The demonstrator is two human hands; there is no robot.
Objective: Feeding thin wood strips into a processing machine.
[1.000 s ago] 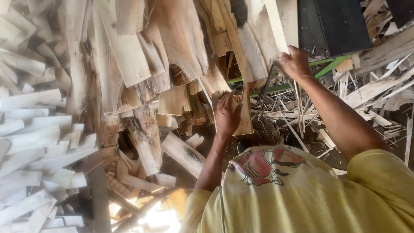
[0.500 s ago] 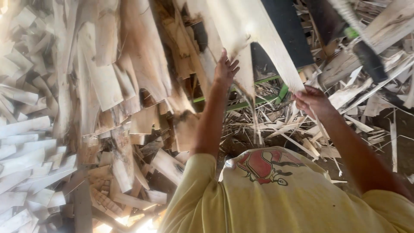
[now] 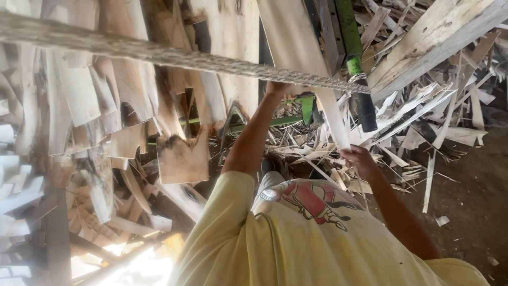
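A long pale veneer sheet [image 3: 301,47] runs from the top centre down to a narrow end near the middle. My left hand [image 3: 278,87] reaches up against the sheet's left edge, its fingers partly hidden behind a thick rope [image 3: 159,53]. My right hand [image 3: 359,160] is closed on the sheet's narrow lower end [image 3: 338,130]. My yellow shirt with a red print [image 3: 312,206] fills the bottom of the view.
Overlapping veneer sheets [image 3: 106,95] are piled on the left, some with dark stains. A green metal bar with a black lower part [image 3: 355,69] stands right of the held sheet. Splintered wood strips [image 3: 423,122] litter the right, next to a dirt floor [image 3: 476,190].
My left hand has stayed raised on the sheet while my right hand has come in to grip its lower end. The view has shifted and the rope has come into sight.
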